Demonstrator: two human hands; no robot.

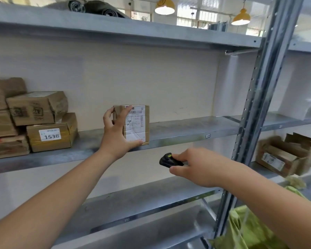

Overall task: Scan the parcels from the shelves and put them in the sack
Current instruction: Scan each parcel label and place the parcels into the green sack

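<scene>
Left hand (118,131) is up on the middle shelf, fingers spread and curled round a small upright brown cardboard parcel with a white shipping label (136,123), thumb hooked under its bottom edge, fingertips wrapped over the top left corner. The parcel stands at the front lip of the grey galvanised steel shelf (187,129), label facing out, barcode showing near the top. Right hand (196,166) sits lower, just below that shelf edge, fingers clamped on a small black handheld scanner with a green button (169,159), its nose aimed left and upward towards the parcel.

So we're at the scan step, by the look of it: parcel steadied, scanner not quite lined up. The next move calls for lifting or tilting the scanner so it faces the barcode squarely, or drawing the parcel down to meet it, then carrying it right and down to the lime-green fabric sack (248,229) peeking in at the bottom right.

More waiting: a stack of brown cardboard boxes, one marked 1538 (50,135), at the left of the same shelf, and a crumpled brown box with a label (284,157) in the next bay, blurred.

Hard to judge: the sack's mouth is cut off by the frame and the right forearm, the label print is too small to read, and the scanner's window is turned away
</scene>
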